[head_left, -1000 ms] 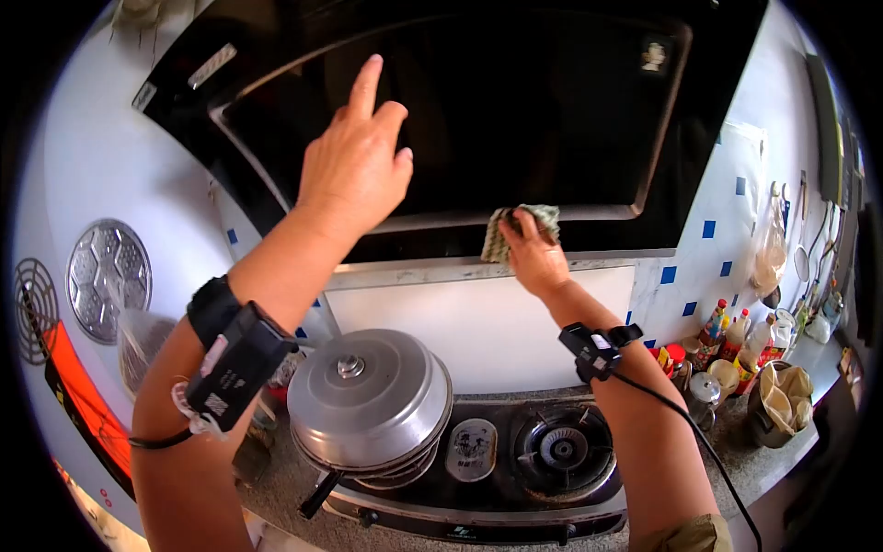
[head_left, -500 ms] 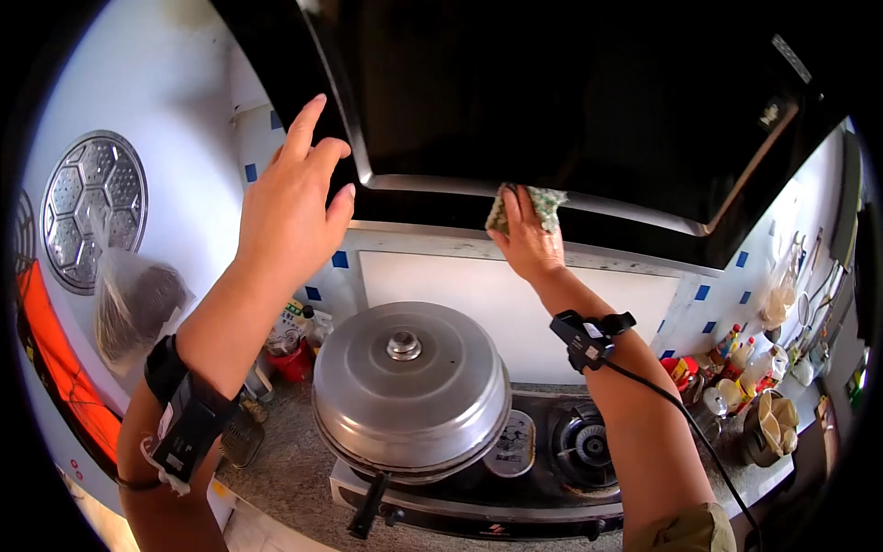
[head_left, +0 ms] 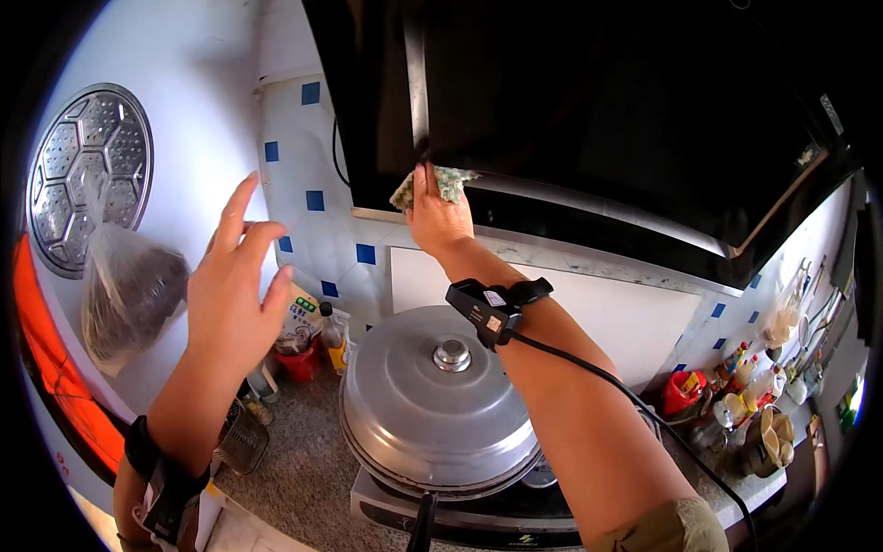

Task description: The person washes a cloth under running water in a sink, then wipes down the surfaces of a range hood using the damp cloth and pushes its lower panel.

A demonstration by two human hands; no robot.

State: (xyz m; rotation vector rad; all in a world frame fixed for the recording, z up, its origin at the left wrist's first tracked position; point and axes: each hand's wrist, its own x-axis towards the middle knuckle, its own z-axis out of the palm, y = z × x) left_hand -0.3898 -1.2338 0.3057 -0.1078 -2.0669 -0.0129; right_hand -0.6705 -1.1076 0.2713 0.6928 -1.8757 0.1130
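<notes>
My right hand presses a green-and-white patterned cloth against the lower left corner of the metal trim on a black range hood. Part of the cloth is hidden under the fingers. My left hand hangs in the air left of the hood, fingers apart and holding nothing. Under my right forearm stands a large pan with a domed metal lid, on the gas stove.
At the left wall hang a round metal steamer plate and a plastic bag. A red container and bottles stand behind the pan. More bottles and jars crowd the counter at right, near a red bucket.
My right hand has slid the cloth left along the trim to its corner. My left hand has dropped lower and away from the hood. The view has shifted too.
</notes>
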